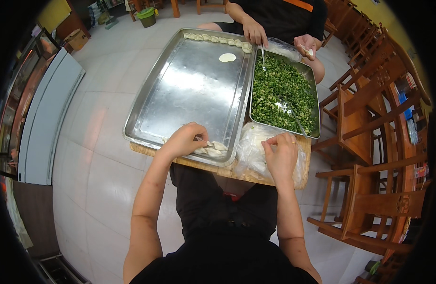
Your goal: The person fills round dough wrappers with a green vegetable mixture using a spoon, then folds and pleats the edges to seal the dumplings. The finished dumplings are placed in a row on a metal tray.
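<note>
My left hand (186, 140) is over the near edge of a large shallow metal tray (189, 96). Its thumb and fingertips close on a pale dumpling, partly hidden by the hand. Beside those fingers lie several folded dumplings (214, 149) along the tray's near rim. My right hand (282, 154) reaches over a clear plastic bag (251, 149) with pale contents, thumb and forefinger close together; whether they pinch anything is unclear. Beyond the bag stands a deep metal pan (318, 117) of chopped green filling (282, 88), with a metal spoon (297, 122) resting in it.
Across from me, a person's hand (255, 31) holds a utensil in the filling; their other hand (306, 46) holds a wrapper. Dumplings (218, 39) line the tray's far edge near a loose round wrapper (227, 57). A wooden board (221, 171) lies underneath. Wooden chairs (360, 124) stand right.
</note>
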Demonstrator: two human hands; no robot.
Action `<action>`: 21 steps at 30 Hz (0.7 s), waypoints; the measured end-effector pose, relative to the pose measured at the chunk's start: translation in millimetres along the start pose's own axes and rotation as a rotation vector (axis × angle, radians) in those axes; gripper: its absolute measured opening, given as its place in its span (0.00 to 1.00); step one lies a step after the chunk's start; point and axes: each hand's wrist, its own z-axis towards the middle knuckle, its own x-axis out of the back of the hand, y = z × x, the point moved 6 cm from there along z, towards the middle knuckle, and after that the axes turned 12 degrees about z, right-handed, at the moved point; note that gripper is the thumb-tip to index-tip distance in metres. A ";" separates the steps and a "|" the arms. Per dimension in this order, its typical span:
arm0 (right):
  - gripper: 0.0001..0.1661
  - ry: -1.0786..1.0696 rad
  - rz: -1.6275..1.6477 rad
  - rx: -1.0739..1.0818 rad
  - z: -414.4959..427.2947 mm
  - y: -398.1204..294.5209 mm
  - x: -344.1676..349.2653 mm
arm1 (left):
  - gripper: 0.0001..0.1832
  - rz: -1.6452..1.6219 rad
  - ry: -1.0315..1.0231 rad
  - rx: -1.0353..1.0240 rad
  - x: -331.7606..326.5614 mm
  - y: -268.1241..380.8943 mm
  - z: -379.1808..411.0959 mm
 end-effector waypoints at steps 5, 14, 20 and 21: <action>0.09 -0.029 0.341 0.005 -3.6 -6.4 0.9 | 0.10 0.102 -0.046 0.011 1.6 5.6 -5.5; 0.07 -0.052 1.142 -0.448 -7.7 28.0 15.1 | 0.20 -0.444 0.213 -0.098 -2.3 92.4 6.4; 0.05 -0.138 0.880 -0.148 -1.6 -5.0 36.1 | 0.18 -0.467 -0.193 0.011 -58.4 147.2 34.6; 0.06 -0.069 0.797 -0.125 1.5 2.1 44.8 | 0.17 -0.554 -0.144 0.011 -62.8 144.0 37.1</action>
